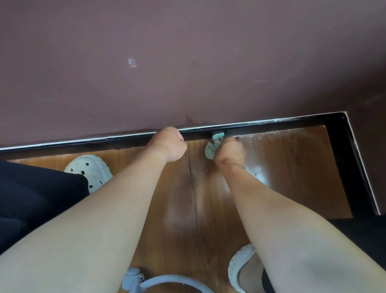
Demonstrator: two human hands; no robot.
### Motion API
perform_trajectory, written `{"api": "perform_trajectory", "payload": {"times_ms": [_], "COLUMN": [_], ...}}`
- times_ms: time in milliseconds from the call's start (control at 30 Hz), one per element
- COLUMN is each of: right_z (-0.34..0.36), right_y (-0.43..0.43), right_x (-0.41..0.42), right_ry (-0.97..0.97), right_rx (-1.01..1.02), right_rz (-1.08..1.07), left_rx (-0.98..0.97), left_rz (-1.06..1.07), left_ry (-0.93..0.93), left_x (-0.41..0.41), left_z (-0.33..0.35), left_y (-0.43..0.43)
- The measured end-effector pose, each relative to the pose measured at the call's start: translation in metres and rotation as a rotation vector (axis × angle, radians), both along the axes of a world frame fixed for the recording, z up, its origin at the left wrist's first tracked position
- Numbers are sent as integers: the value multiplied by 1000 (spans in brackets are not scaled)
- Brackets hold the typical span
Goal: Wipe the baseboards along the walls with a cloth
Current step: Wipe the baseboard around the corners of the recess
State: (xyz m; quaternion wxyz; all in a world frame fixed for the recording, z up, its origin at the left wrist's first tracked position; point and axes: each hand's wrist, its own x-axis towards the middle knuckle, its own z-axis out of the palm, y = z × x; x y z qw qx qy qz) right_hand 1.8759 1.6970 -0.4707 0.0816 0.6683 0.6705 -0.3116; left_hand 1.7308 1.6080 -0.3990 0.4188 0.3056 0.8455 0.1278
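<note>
From the head camera, looking down, a black glossy baseboard with a pale top edge [271,126] runs along the foot of the dull maroon painted wall [173,49]. It turns at the floor's far right corner and comes back along the right-hand wall. The right hand [228,152] has its fingers curled round a crumpled pale green cloth [212,144], and the cloth's far end is pressed against the face of the baseboard, somewhat left of that corner. The left hand [170,144] is bunched like a fist with nothing visible in it, and its knuckles rest on the baseboard's top edge just left of the cloth. Both arms reach over the brown polished wooden floor [291,182], where pale specks lie along the far edge towards the corner. A white perforated clog [91,170] stands near the floor's far edge on the left, and a second clog [241,268] sits nearer the camera. A pale grey wheeled ring-shaped base [157,290] is at the near edge. The step in hand looks like wiping the far wall's strip. The next move probably calls for dragging the cloth right into the corner with steady pressure, then turning along the right-hand run.
</note>
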Motion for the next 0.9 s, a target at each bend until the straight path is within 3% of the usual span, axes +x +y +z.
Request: {"api": "perform_trajectory", "payload": {"times_ms": [100, 167, 267, 367, 600, 767, 900], "right_z": [0, -8, -25, -28, -27, -29, -27], "right_y": [16, 17, 1, -14, 32, 33, 17], "right_x": [28, 30, 12, -3, 46, 42, 29], "right_ry": [-81, -93, -60, -82, -215, -171, -103], "right_rx": [172, 169, -39, -133, -10, -146, -121], "right_rz": [-120, -70, 262, 422, 63, 214, 327], "left_rx": [19, 28, 36, 16, -9, -19, -9], "left_rz": [-5, 10, 24, 11, -88, -140, -147], "left_ry": [-12, -16, -21, -35, -77, -115, -138], "left_x": [2, 4, 8, 12, 18, 24, 35], "left_z": [-1, -1, -2, -3, -8, -5, -6], "left_y": [5, 8, 11, 14, 19, 27, 30]}}
